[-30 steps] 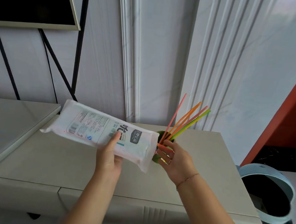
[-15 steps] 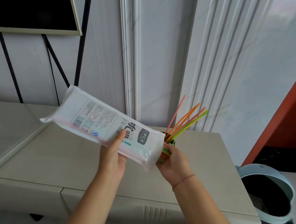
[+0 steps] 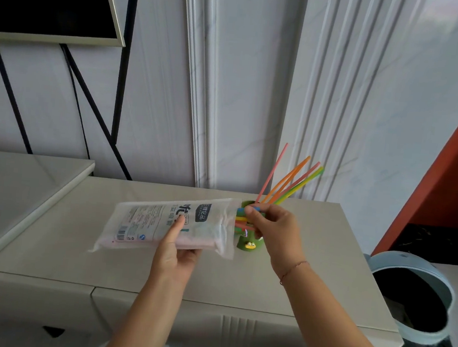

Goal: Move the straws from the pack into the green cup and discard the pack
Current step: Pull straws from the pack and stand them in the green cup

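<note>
Left hand [image 3: 175, 255] grips the pack [image 3: 161, 222], right hand [image 3: 275, 233] pinches straw ends [image 3: 241, 218] at its open mouth — mid-transfer, with a clean pull into the green cup [image 3: 248, 245] just behind likely next.

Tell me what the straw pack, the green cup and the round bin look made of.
White printed straw pack: thin translucent plastic film, creased, faint pink showing through. Small green cup: matte, opaque; ceramic or plastic, unclear. Pale blue round bin: smooth moulded plastic, probably, with a black liner.
</note>
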The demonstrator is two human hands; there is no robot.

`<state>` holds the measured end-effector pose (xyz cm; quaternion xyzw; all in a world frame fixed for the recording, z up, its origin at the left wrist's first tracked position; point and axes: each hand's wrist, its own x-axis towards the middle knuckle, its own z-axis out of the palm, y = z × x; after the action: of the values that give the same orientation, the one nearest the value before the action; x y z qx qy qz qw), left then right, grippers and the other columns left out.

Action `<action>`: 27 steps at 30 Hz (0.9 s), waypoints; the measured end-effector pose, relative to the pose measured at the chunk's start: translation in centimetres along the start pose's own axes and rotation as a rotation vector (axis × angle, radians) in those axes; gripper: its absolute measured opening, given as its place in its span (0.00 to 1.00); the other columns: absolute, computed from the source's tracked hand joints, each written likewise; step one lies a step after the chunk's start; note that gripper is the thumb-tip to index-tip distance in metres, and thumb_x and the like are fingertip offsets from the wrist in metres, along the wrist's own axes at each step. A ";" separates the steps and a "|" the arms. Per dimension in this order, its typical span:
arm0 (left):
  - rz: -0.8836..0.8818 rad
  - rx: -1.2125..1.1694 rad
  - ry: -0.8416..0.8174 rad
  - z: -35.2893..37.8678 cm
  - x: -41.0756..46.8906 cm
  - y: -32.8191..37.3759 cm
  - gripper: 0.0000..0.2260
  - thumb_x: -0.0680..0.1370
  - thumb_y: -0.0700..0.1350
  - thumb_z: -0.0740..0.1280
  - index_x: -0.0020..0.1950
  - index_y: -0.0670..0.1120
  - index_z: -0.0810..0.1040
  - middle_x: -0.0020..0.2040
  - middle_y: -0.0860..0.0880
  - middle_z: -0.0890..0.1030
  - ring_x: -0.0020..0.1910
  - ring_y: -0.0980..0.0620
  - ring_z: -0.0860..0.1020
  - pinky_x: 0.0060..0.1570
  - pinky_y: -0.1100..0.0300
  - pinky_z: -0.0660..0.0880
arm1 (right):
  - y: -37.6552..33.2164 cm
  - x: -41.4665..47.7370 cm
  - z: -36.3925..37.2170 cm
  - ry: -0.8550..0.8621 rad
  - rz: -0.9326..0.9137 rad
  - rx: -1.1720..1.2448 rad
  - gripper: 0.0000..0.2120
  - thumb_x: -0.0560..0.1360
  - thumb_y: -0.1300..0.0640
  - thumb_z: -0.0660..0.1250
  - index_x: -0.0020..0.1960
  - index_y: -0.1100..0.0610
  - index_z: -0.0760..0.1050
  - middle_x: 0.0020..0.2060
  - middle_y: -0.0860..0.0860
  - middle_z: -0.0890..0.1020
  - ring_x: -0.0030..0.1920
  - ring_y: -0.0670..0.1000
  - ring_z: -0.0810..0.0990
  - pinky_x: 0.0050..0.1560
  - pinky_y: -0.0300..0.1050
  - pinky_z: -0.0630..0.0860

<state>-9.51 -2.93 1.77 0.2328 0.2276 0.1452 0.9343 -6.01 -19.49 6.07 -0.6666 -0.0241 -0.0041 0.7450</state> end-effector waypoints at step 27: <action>-0.023 -0.103 0.126 -0.4 0.5 1.1 0.17 0.70 0.35 0.73 0.56 0.47 0.75 0.41 0.46 0.86 0.39 0.46 0.85 0.32 0.51 0.81 | 0.3 1.7 -2.4 0.022 0.113 0.507 0.02 0.75 0.61 0.68 0.44 0.61 0.77 0.28 0.49 0.74 0.26 0.44 0.70 0.29 0.34 0.72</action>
<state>-9.46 -1.64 1.80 0.1720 0.2811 0.1602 0.9304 -4.21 -21.78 5.59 -0.4586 0.0210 0.0363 0.8877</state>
